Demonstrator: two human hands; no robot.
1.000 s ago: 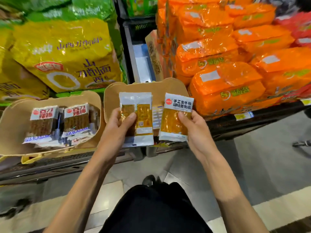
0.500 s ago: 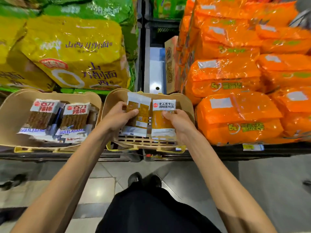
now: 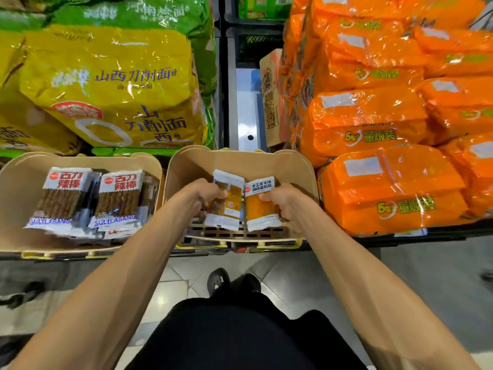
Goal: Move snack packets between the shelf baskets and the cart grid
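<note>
Reference: tan plastic basket with a slotted floor point(image 3: 298, 169). All places below are given from it.

Task items: two small flat foil snack packets, both inside the basket near its middle, side by side with inner edges touching or nearly so.
- White-and-amber packet with its printed back showing point(image 3: 226, 206), towards the basket's left wall.
- Orange packet with a white header strip point(image 3: 260, 206), towards the basket's right wall.
- Lower seams sit low over the slotted floor. Cannot tell whether they rest on it.

Handling (judgement): light, thin and pliable. The film looks slick, and the contents probably flex rather than break. The best hold is a pinch across a side edge or a sealed end, where the film is flat. Squeezing the middle would only crease it.

Hands:
- Left hand point(image 3: 205, 194) comes in over the basket's front rim. Its fingers point(image 3: 220, 194) are curled and pinch the outer edge of the white-and-amber packet.
- Right hand point(image 3: 282, 201) enters the same way. Its thumb lies on the orange packet's face and its fingers are curled behind the outer edge. Neither hand is spread.

Surroundings: left of the basket, a second tan basket point(image 3: 80, 158) holds brown stick-snack packets point(image 3: 120, 198). Behind it are yellow noodle bags point(image 3: 114, 89), and to its right are orange multipacks point(image 3: 373, 116).
</note>
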